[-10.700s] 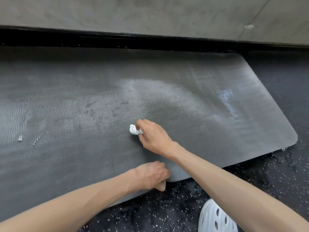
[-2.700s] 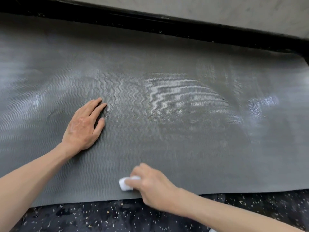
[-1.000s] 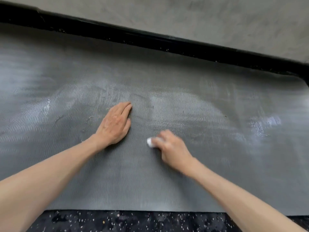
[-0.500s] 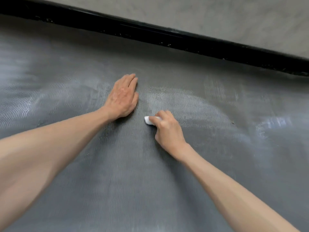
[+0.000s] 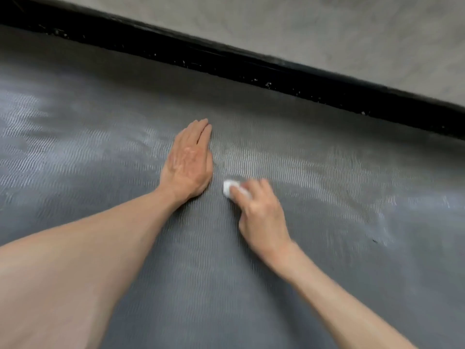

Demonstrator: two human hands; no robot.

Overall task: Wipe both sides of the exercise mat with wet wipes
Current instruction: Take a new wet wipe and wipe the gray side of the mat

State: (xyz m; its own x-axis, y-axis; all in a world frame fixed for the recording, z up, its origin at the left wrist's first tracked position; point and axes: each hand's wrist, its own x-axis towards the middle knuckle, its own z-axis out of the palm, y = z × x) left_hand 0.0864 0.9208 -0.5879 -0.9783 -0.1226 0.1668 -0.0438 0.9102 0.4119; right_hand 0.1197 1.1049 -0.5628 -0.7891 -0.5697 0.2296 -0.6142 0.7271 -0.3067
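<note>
The grey ribbed exercise mat (image 5: 327, 248) lies flat and fills nearly the whole view, with shiny wet streaks across its middle. My left hand (image 5: 187, 163) rests palm down on the mat, fingers straight and together, pointing at the wall. Just to its right, my right hand (image 5: 260, 214) holds a small bunched white wet wipe (image 5: 230, 188) under curled fingers and presses it on the mat. Most of the wipe is hidden under the fingers.
A strip of black speckled floor (image 5: 251, 69) runs along the mat's far edge. Behind it rises a grey concrete wall (image 5: 327, 28). The mat's near edge and both ends lie outside the view.
The view has come closer and lower over the mat, so its near edge has left the frame. My right hand with the wipe has stayed beside the left hand, which remains flat.
</note>
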